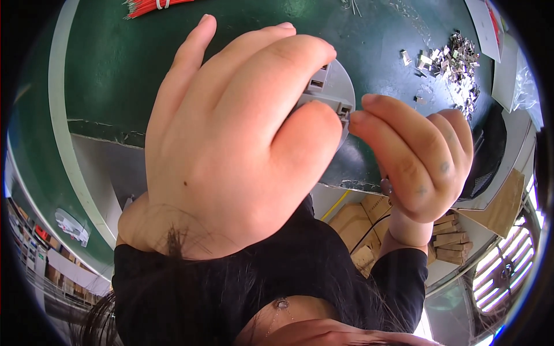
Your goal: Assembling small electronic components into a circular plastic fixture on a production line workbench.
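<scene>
One grey disc, one metal-clip heap, one necklace

Grips a grey plastic part at one o'clock between the thumb and forefinger of the left hand. Has the right hand at three o'clock, with fingertips bunched at the part's four-o'clock edge. Overlooks a green tabletop, with a heap of small metal clips at two o'clock and a tied bundle of red wires at eleven. Wears a black top toward six.
</scene>
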`<state>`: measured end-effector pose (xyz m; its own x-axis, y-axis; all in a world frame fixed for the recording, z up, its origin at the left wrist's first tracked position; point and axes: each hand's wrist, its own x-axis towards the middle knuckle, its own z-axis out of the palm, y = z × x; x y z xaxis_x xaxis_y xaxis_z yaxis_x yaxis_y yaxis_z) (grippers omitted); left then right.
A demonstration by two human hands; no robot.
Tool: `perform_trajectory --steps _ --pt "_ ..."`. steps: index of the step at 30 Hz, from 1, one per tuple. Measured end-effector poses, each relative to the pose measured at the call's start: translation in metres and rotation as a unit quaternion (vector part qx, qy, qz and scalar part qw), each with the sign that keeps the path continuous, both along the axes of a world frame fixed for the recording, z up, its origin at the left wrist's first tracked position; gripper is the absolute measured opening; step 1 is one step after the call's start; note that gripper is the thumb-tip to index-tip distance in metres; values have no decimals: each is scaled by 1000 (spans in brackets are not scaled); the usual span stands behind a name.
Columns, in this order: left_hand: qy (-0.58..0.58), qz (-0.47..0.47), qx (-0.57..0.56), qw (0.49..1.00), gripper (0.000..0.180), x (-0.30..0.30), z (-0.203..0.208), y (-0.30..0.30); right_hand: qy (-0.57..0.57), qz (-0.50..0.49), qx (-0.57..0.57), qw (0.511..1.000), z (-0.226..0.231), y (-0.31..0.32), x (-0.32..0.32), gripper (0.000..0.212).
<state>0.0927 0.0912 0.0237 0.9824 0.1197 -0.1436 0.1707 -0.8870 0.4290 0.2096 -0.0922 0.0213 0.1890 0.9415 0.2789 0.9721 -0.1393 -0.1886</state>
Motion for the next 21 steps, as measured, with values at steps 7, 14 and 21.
perform_trajectory --steps 7,14,21 --pt "-36 -20 -5 999 20 -5 -9 8 -4 11 -9 1000 0 -1 3 26" --pt "-69 -44 -7 997 20 -5 -15 11 -9 10 0 1000 -3 3 1 22" --pt "-98 -65 -1 993 21 -11 -19 16 -14 22 17 1000 -4 6 1 23"
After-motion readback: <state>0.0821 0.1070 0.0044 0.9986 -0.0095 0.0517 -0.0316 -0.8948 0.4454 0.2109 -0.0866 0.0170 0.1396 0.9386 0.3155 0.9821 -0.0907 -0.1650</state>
